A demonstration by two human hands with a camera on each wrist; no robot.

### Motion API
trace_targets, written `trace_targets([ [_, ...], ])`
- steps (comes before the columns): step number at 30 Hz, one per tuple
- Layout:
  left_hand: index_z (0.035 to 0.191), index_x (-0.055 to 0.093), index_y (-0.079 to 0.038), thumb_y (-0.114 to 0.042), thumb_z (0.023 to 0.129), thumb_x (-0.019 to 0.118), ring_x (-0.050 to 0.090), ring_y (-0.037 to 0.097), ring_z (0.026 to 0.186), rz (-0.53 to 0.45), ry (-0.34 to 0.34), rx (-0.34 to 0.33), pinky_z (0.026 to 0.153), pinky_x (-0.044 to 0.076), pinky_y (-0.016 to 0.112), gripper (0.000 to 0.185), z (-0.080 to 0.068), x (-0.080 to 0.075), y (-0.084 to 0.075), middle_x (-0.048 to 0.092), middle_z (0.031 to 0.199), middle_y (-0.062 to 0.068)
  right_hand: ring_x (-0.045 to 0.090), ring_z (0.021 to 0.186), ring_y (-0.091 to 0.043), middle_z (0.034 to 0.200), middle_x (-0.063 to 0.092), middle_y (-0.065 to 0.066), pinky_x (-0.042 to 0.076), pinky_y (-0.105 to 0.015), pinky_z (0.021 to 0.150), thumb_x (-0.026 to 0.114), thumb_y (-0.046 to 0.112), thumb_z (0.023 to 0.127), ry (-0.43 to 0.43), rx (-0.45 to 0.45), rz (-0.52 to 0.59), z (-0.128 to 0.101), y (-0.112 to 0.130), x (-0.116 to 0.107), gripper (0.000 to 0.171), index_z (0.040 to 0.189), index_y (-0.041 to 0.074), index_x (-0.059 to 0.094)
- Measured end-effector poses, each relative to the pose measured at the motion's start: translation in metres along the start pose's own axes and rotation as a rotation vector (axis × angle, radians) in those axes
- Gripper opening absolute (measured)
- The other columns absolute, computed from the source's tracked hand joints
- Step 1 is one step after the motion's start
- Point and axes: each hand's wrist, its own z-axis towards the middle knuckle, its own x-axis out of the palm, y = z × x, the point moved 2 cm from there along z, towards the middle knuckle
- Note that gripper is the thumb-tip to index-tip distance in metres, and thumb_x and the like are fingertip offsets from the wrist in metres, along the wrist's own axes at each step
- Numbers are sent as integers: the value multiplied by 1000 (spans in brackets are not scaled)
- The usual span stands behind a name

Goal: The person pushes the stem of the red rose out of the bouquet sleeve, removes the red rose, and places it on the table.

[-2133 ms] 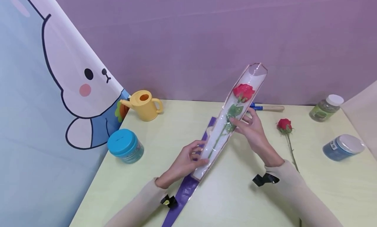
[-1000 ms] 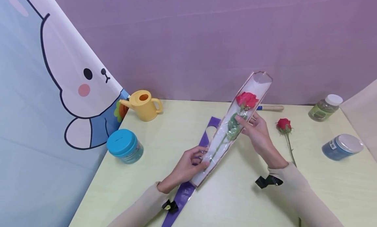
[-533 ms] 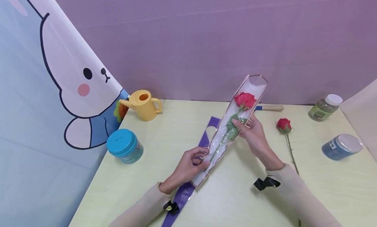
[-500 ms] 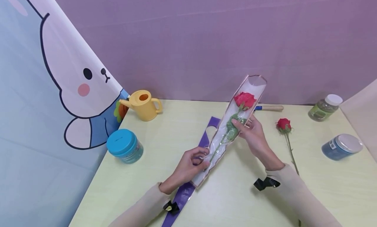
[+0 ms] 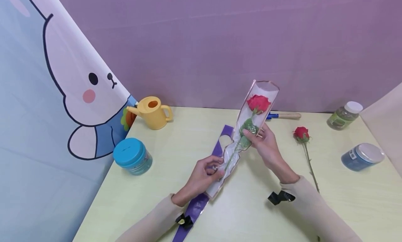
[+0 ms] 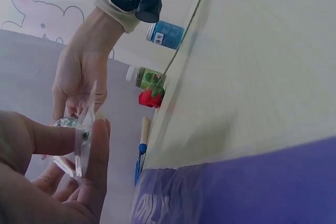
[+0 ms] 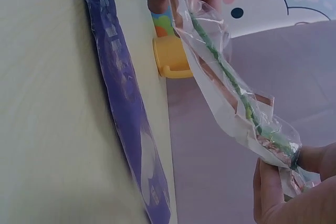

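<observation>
Head: left hand (image 5: 202,175) pinches wrapped rose (image 5: 232,153) near lower end; right hand (image 5: 263,144) grips it below bloom (image 5: 258,104), over table (image 5: 251,210). Left wrist: left hand nearly closed round wrapping (image 6: 83,153). Right wrist: wrapped rose (bent, crinkled) slants between both hands.

Wrapped rose (image 5: 244,142) between watering can (image 5: 154,113) (left) and loose rose (image 5: 302,134)

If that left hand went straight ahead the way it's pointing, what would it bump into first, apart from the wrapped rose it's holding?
Beyond the wrapped rose, the left hand would probably meet the right hand first, though depth is unclear.
</observation>
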Motion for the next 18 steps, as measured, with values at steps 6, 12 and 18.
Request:
trace_targets([
  [6,126,63,6,1,92,72,69,7,70,-18,11,0,64,58,20,36,2,-2,1,68,116,34,72,97,0,112,70,16,63,-23,81,67,15,102,-41,2,3,1,-1,2,64,158,8,37],
  [12,128,63,3,-2,93,73,70,7,74,8,35,-7,65,57,19,36,3,-4,2,70,120,31,72,94,0,109,70,20,62,-22,78,69,12,100,-100,8,-32,3,3,-2,66,158,10,38],
  [18,134,60,3,0,92,73,66,3,73,55,61,-27,66,55,18,45,-1,-5,4,71,117,31,72,95,1,111,70,17,61,-20,79,72,15,99,-136,10,42,4,12,-12,69,159,18,39],
])
